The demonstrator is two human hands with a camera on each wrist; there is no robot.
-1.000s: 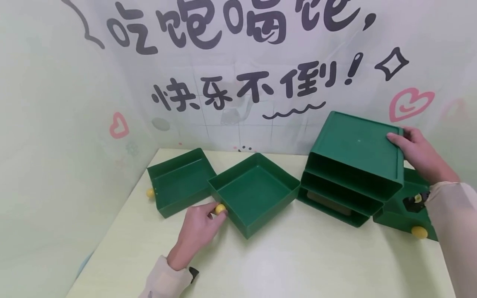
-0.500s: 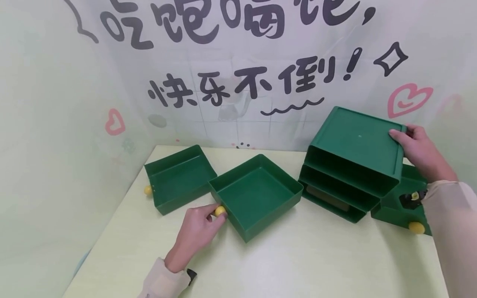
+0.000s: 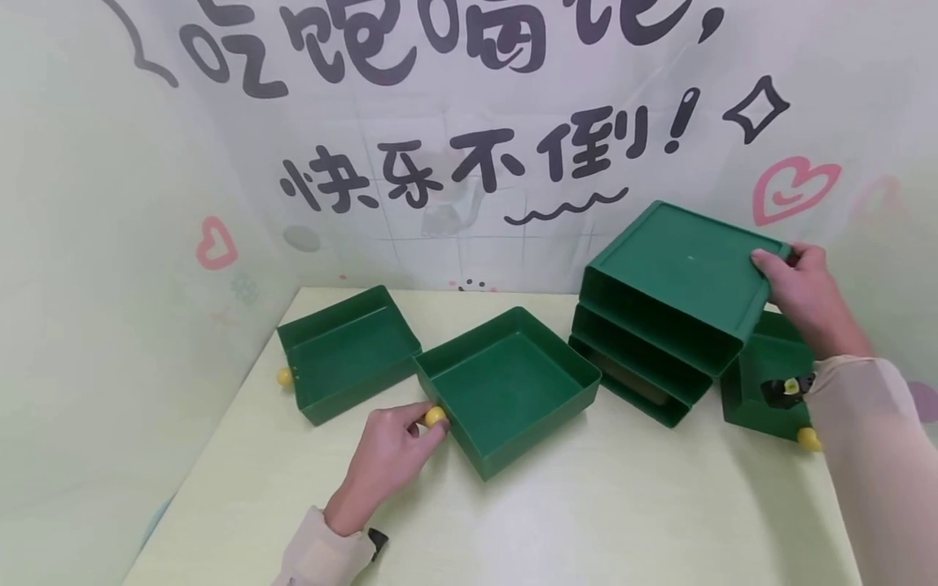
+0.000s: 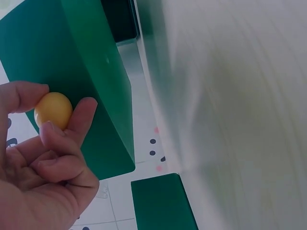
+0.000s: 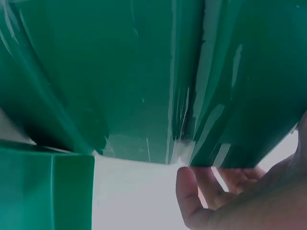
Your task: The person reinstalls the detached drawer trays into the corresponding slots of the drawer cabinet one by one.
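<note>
The left hand (image 3: 392,452) pinches the round yellow knob (image 3: 436,415) on the left side of the middle drawer (image 3: 513,391); this green drawer is in the middle, between the left drawer (image 3: 352,358) and the green case (image 3: 689,252). The right hand (image 3: 809,301) grips the top right edge of the case, with its thumb on top; the case has three open slots on its near side, one above another. The left wrist view shows what the head view does not make plain: wall shows in a gap under the middle drawer, so it is held up off the table (image 3: 557,505); there is a gap between it and the left drawer too. The right wrist view shows finger tips at the edge of the case, which the head view hides; a green corner shows there as well, but it is too close up to tell what it belongs to.

The left drawer lies on the far left of the table, with its own knob on its left; the right drawer (image 3: 765,374) is to the right of the case, and the right arm and a small black thing (image 3: 787,391) at the wrist cover part of it; big black writing (image 3: 484,155) is on the far wall.
</note>
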